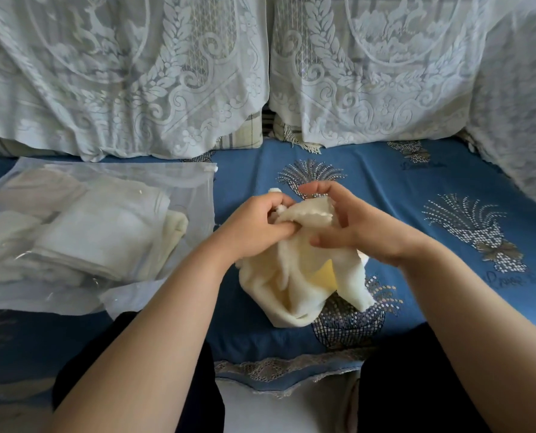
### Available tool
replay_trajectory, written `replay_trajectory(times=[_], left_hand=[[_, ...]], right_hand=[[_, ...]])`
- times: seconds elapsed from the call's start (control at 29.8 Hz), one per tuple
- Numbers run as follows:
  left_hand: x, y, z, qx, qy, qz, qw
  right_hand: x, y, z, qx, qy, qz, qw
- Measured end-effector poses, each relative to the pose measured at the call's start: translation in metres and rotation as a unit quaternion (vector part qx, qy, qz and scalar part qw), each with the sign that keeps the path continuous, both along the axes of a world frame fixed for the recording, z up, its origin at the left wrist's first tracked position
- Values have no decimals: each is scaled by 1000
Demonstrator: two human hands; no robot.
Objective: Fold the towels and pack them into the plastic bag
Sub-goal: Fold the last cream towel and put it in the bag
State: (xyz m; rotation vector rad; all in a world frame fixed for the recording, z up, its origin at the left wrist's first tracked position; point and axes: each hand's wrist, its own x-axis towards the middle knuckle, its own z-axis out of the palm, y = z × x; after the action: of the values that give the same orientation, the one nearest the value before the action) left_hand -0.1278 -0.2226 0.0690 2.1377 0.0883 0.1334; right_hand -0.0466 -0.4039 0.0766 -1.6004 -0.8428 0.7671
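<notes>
My bare forearms reach forward from the bottom edge, over dark trousers (pixel 141 364) and the lace-trimmed front of a blue sofa cover (pixel 385 214) woven with pale pineapple shapes.

Far left on that cover lies the clear plastic bag (pixel 179 182), flat and glossy, its mouth toward my lap. Inside it sit several folded white towels (pixel 104 226) in soft, squared stacks, with a cream one tucked at their right side.

Next comes my left hand (pixel 257 226), fingers curled and pinching the upper edge of a cream towel (pixel 295 276). The cloth is fluffy and thick, with a small wavy hem along the top; it hangs bunched and unfolded from my hands, its lower end resting on the cover just right of the bag.

My right hand (pixel 348 223) grips the same edge beside the left, thumb on my side of the hem and fingers curled over the far side, the two hands nearly touching.

Behind everything, white lace drapes (pixel 370 73) with leaf and scroll patterns cover the sofa's back cushions.
</notes>
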Motion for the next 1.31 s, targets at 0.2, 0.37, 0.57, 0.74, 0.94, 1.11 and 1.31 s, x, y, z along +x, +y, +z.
replay_trajectory(times=[0.2,0.37,0.57,0.74,0.94,1.11,1.31], left_hand=[[-1,1,-1,0,33,-45,998],[-1,-2,-3,13,26,-4,1000],[-2,-8,-4,13,1,4,1000],[-8,-13,-1,168,-65,15,983],[-12,-15,-4,189,-179,-23,965],[-11,-15,-2,168,-253,-30,952],[-13,-15,2,166,-273,-37,947]], right_hand=[[-2,12,-7,15,-254,-162,953],[-7,12,-7,-5,-317,-86,944],[-10,16,-8,49,-401,-139,904],[-21,23,-6,139,-195,-223,945],[-15,25,-4,83,-195,-184,960],[-10,23,1,133,40,-100,985],[-6,18,4,133,54,-106,984]])
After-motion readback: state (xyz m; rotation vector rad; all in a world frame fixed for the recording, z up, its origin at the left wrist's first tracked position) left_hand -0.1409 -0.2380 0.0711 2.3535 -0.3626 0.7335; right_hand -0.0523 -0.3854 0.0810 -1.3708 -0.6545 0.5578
